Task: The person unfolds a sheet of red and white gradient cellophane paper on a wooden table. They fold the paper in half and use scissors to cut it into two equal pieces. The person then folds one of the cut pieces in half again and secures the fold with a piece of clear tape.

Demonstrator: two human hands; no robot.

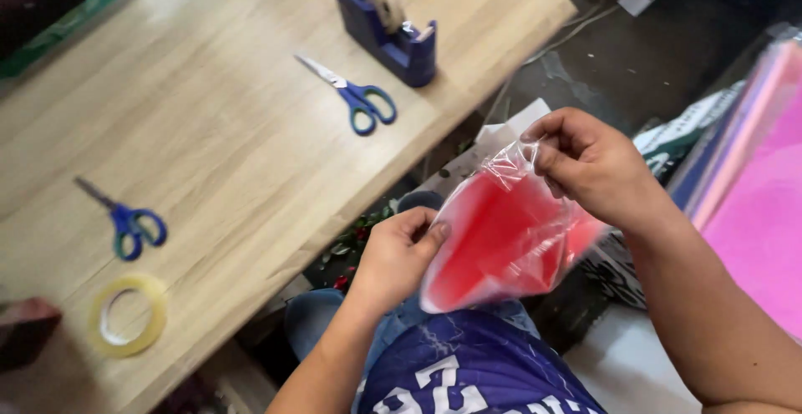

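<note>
The red sheet in a clear plastic sleeve [505,243] is held in the air above the person's lap, just off the tabletop [209,130] edge. The right hand [589,163] pinches the sleeve's upper corner between thumb and fingers, apparently to keep the film taut. The left hand [401,255] grips the lower left edge, steadying it. The long axis runs diagonally, lower left to upper right, with the narrow end pointing up-right. Two blue scissors [359,96] and a tape dispenser [388,21] lie apart on the tabletop.
</note>
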